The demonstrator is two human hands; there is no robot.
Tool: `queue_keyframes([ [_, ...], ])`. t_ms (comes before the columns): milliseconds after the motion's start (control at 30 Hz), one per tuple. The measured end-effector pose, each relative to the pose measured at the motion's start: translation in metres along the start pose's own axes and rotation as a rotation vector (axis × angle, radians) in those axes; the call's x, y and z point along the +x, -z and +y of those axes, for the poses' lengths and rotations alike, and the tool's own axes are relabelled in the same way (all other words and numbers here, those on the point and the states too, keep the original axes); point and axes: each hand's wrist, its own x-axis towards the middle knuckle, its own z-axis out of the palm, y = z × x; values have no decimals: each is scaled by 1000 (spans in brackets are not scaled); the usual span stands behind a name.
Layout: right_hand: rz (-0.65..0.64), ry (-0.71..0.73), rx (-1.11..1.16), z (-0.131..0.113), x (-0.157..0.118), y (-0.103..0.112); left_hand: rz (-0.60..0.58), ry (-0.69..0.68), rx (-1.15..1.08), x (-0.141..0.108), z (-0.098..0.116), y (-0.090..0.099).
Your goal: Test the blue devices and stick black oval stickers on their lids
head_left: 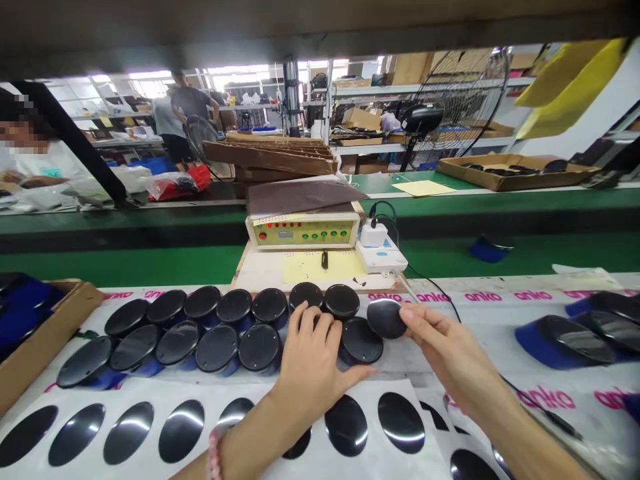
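Two rows of blue pieces with flat black oval tops stand on the bench in front of me. My left hand lies over the front row with its fingers spread and thumb stretched right. It covers part of the row, so whatever is under the palm is hidden. Between the fingertips of my right hand is a thin glossy black oval sticker, held by its right edge. The sticker hangs just above and right of the last front-row piece. Nearer me lies a white backing sheet carrying several black oval stickers.
Behind the rows stand a control box with lit buttons and a white power strip with cables. A cardboard box is at left. More blue pieces lie at right. A green conveyor runs behind; people are beyond it.
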Motion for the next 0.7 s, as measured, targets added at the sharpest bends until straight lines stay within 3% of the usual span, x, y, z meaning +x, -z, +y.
queue_keyframes([
  [167,-61,-87,69,9,-3,-9,7,26,-62,0,1,4],
  [700,-50,35,-234,17,-6,-15,-12,30,-103,1,0,6],
])
